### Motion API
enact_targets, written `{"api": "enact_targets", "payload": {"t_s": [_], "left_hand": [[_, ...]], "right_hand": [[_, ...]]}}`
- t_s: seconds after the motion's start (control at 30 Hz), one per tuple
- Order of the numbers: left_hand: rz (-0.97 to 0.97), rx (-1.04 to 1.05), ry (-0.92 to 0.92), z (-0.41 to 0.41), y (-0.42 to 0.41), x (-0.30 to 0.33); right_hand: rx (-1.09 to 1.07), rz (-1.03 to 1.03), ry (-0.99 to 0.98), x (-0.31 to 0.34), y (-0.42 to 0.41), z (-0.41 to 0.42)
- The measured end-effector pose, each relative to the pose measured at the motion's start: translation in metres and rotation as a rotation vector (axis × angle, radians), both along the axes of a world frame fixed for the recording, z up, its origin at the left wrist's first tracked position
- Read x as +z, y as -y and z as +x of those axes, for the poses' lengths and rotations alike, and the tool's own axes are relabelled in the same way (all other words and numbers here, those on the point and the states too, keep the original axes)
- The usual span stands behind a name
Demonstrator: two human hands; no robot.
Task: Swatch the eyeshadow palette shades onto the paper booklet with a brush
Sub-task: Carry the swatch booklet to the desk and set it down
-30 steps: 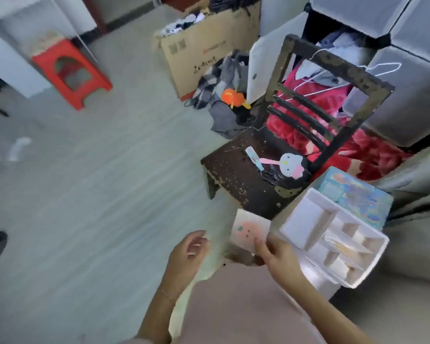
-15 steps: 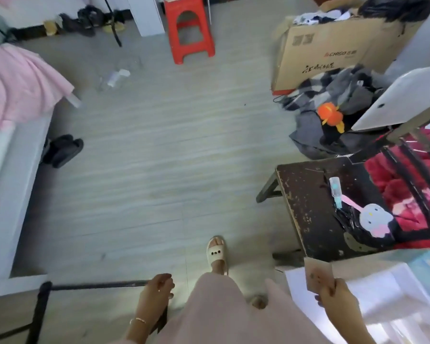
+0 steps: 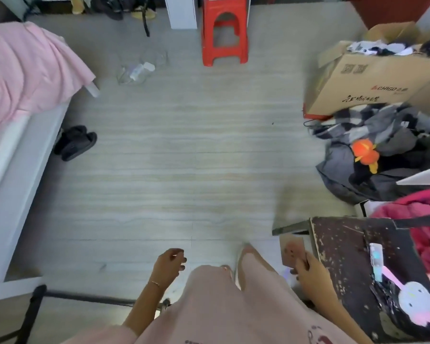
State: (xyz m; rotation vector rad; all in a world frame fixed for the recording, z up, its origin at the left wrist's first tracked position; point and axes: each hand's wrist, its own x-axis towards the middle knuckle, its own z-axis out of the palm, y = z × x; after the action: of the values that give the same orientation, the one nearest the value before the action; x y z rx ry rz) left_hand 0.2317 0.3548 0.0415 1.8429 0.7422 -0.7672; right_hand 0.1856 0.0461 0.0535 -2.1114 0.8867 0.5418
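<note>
My right hand [image 3: 309, 270] pinches the lower edge of a small paper booklet [image 3: 293, 250], whose page carries faint pinkish smudges. It is held upright just left of the dark wooden chair seat [image 3: 343, 259]. My left hand [image 3: 168, 264] hovers over the floor beside my knee, its fingers loosely curled with nothing in them. A pink-handled brush with a white cartoon head [image 3: 413, 300] lies on the chair seat at the right. No eyeshadow palette is in view.
A bed with a pink blanket [image 3: 23, 78] fills the left. A red plastic stool [image 3: 225, 31] stands at the far middle. At the right, a cardboard box [image 3: 372, 80] and a clothes pile [image 3: 372, 157]. Black slippers [image 3: 75, 142] lie by the bed, a black metal frame [image 3: 35, 311] at the lower left.
The view has swung left from the chair and white organiser tray towards the floor. My right hand still holds the booklet, now at the chair's left edge. My left hand stays empty.
</note>
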Motion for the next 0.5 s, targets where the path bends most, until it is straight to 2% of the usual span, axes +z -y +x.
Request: {"api": "enact_targets", "payload": {"t_s": [0.13, 0.33, 0.5], "left_hand": [[-0.006, 0.082, -0.037, 0.047, 0.007, -0.006], [0.021, 0.206, -0.025, 0.135, 0.024, -0.005], [0.035, 0.219, 0.066, 0.234, 0.040, 0.010]], "right_hand": [[-0.003, -0.001, -0.010, -0.002, 0.015, 0.059], [0.110, -0.047, -0.057, -0.010, 0.057, 0.175], [0.153, -0.023, -0.008, -0.004, 0.072, 0.283]]}}
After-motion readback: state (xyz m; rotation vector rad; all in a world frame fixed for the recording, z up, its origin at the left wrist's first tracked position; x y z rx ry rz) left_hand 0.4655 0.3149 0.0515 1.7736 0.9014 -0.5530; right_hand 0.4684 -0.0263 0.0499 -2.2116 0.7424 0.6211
